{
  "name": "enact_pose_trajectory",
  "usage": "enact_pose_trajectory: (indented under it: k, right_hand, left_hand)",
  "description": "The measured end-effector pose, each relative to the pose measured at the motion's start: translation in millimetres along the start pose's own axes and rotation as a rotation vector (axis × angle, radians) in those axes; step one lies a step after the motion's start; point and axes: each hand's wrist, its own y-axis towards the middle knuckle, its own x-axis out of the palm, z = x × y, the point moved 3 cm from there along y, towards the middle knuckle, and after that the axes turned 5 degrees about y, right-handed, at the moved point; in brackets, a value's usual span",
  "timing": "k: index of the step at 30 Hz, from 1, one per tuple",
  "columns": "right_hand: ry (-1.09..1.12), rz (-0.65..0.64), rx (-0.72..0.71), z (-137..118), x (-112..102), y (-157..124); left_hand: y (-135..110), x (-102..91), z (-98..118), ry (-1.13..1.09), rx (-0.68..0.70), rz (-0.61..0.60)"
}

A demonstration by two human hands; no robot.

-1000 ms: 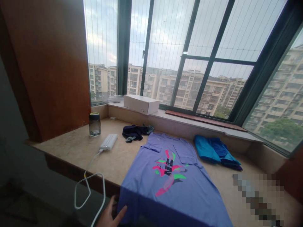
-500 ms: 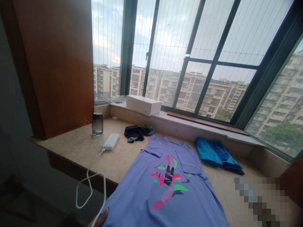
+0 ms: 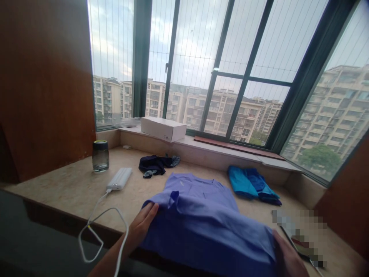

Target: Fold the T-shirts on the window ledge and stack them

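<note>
- I'm watching the lilac shirt [image 3: 207, 219] through the head camera: its collar end is lying on the stone ledge [image 3: 66, 169], pointing towards the window, while its near part is rising in a loose fold between both hands.
- My left hand [image 3: 144, 223] is closing thumb and fingers around the shirt's left edge; little gap is showing there.
- My right hand [image 3: 288, 252] is touching the opposite edge, but it is blurring and its fingertips are hiding, so I cannot tell how firmly it is gripping, if at all.
- I'm judging that side the weaker: a loose pinch could let the corner drop and skew the fold.
- The cloth is already sagging and creasing between the hands; uneven height or tension could be setting wrinkles in it.
- The white cable [image 3: 89, 226] is crossing in front of my left forearm, so a sideways sweep could be snagging it and dragging the power bank [image 3: 120, 179].
- A pixelated object [image 3: 301, 238] is lying near my right hand; swinging wide could be knocking it.
</note>
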Motion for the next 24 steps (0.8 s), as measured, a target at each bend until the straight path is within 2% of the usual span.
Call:
enact_pose_trajectory:
  k: [2,4,9,14,17,21,24]
  right_hand:
    - [-0.008,0.010,0.019,-2.2,13.3,28.4]
    - [-0.073,0.006,-0.030,-5.3,23.7,45.4]
    - [-0.229,-0.120,-0.262,-12.7,37.8,64.3]
    - [-0.300,-0.196,-0.340,-26.9,48.0,91.6]
    - [-0.310,-0.235,-0.376,-42.8,54.5,106.9]
    - [-0.296,-0.235,-0.404,-60.4,56.4,119.9]
    - [-0.101,-0.217,-0.368,-64.5,51.7,124.3]
  left_hand:
    - [24.2,8.9,14.0,0.109,0.095,-0.057]
    - [40.6,14.6,21.3,0.235,0.200,-0.085]
    - [74.2,24.6,12.5,0.481,0.317,-0.102]
    - [111.3,37.1,4.7,0.658,0.301,-0.239]
    - [124.1,41.1,6.6,0.691,0.262,-0.331]
    - [131.7,35.4,10.1,0.669,0.199,-0.343]
    - [133.7,24.2,15.2,0.588,0.191,-0.357]
